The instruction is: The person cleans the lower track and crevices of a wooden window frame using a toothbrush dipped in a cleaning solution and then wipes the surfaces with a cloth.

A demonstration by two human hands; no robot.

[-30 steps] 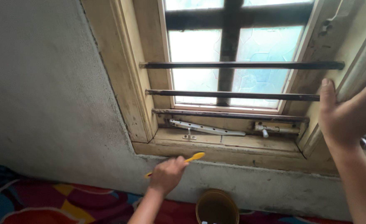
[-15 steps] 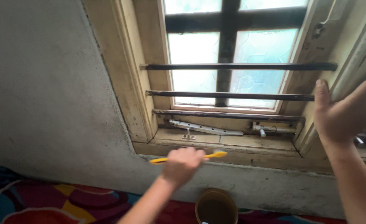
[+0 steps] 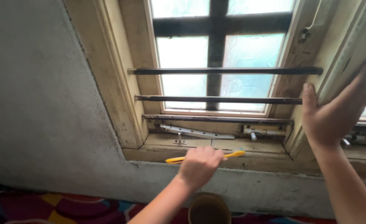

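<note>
Yellow toothbrush (image 3: 232,155) gripped in our left hand (image 3: 199,164), bottom centre, bristles on wooden sill (image 3: 253,146). Right hand (image 3: 336,112) open flat, bracing frame upright (image 3: 340,62) at right. Scrubbing step; next needs firm strokes along sill.

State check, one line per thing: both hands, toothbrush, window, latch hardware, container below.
left hand: closed around the yellow toothbrush
yellow toothbrush: held level against the sill's front edge
right hand: open, flat against the window frame post
window frame post: upright, grimy
glass window: shut, frosted
horizontal bars: in place, dark
window stay: lying flat on the sill
bolt latch: position unclear
brown container: open top, contents unclear
</note>
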